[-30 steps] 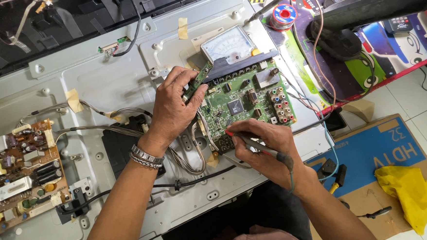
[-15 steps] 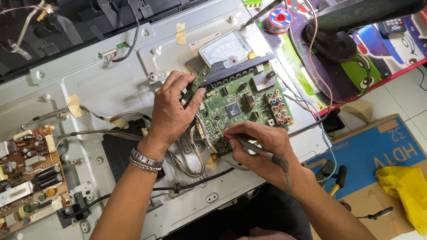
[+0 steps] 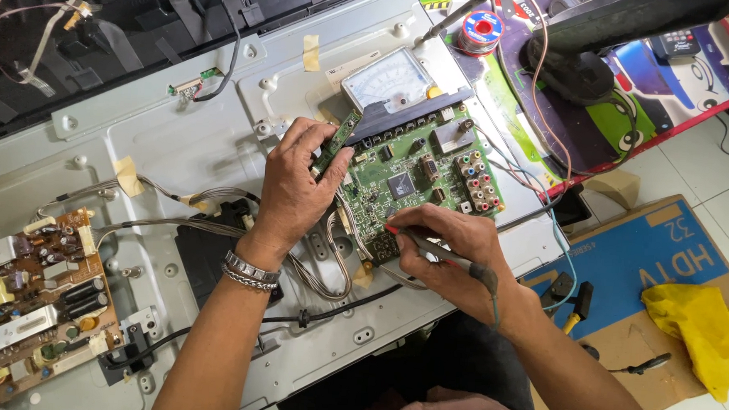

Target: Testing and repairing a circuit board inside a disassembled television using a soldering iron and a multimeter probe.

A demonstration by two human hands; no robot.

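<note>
A green circuit board (image 3: 420,179) lies on the grey metal back panel (image 3: 177,137) of a flat screen. My left hand (image 3: 299,189), with a metal bracelet on the wrist, presses on the board's left edge and pinches a small narrow green board (image 3: 339,137). My right hand (image 3: 453,255) holds a red-tipped test probe (image 3: 429,243), its tip touching the lower left part of the green board. An analogue meter (image 3: 388,80) sits just behind the board.
A brown power supply board (image 3: 35,304) lies at the lower left. Grey cable bundles (image 3: 215,197) run across the panel. A solder reel (image 3: 480,28) and a soldering iron lie at the back. A yellow cloth (image 3: 691,318), cardboard (image 3: 644,261) and a screwdriver (image 3: 577,308) are on the floor at the right.
The view has shifted slightly. My right hand moved the probe a little down the green board. My left hand stays on the board's left edge.
</note>
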